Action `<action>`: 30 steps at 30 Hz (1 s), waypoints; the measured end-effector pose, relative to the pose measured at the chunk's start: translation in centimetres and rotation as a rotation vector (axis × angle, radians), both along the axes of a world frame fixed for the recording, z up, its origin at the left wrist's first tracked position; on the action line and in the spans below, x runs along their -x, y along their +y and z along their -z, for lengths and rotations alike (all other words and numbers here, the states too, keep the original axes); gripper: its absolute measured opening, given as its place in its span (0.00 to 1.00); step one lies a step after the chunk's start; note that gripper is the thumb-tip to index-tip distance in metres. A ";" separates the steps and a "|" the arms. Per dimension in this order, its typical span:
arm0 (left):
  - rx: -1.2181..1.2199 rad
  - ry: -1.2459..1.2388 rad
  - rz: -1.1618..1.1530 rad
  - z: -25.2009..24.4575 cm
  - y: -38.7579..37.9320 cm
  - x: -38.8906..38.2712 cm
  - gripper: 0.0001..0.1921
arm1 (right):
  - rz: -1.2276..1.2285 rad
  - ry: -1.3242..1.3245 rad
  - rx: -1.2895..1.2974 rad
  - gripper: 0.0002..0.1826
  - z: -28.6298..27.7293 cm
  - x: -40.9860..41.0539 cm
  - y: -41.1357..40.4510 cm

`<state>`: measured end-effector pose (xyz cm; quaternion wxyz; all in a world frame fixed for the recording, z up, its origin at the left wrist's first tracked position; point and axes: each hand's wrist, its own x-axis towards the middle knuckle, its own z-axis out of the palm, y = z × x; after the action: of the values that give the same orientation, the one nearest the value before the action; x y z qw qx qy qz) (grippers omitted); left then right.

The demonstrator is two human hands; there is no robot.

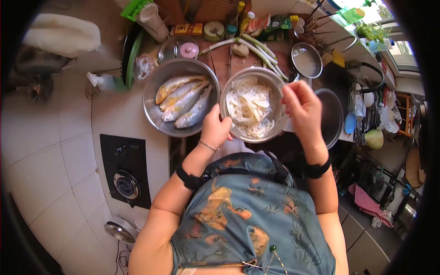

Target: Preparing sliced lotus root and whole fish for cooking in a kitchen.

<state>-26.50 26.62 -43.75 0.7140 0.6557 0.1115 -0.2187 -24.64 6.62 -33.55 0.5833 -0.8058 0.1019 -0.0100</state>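
Observation:
A steel bowl (pixel 280 127) of thin lotus root slices (pixel 249 103) is held up before me. My left hand (pixel 217 127) grips its left rim, thumb inside the edge and fingers beneath. On the right, the thumb and curled fingers of my right hand (pixel 302 103) pinch the rim; part of that grip is hidden. Just left of this bowl stands a larger steel basin (pixel 149 113), with several whole fish (pixel 185 99) lying side by side in it. My left hand is close to the basin's right edge.
Behind the bowls, scallions (pixel 256 48), ginger (pixel 240 50) and a knife (pixel 230 60) lie on a wooden cutting board (pixel 220 55). A steel pan (pixel 307 60) sits at the back right, a dark basin (pixel 330 117) nearer me. At left is a gas burner (pixel 126 184).

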 end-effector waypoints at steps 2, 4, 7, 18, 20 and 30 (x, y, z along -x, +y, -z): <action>0.009 0.050 0.016 0.4 0.2 0.5 0.14 | -0.035 0.109 -0.287 0.10 -3.0 -0.1 -0.5; 0.015 0.076 0.037 0.2 -0.1 0.1 0.17 | -0.080 0.157 -0.507 0.12 -4.0 -0.1 -1.1; 0.013 0.038 0.044 0.3 -0.6 -0.2 0.15 | -0.142 0.174 -0.760 0.13 -3.4 -0.1 -2.0; 0.106 0.056 0.031 0.4 -1.6 0.2 0.17 | -0.321 0.158 -0.649 0.13 -2.6 0.4 -2.2; 0.100 0.061 0.035 -0.1 -1.9 0.1 0.17 | -0.262 0.091 0.352 0.12 2.1 1.2 -3.2; 0.129 0.107 0.003 1.7 -1.6 -0.8 0.13 | -0.138 -0.204 0.233 0.12 1.2 1.6 -1.6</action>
<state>-25.75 24.97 -45.44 0.7476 0.5957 0.1342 -0.2612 -26.25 4.99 -34.80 0.4925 -0.8679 -0.0154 -0.0632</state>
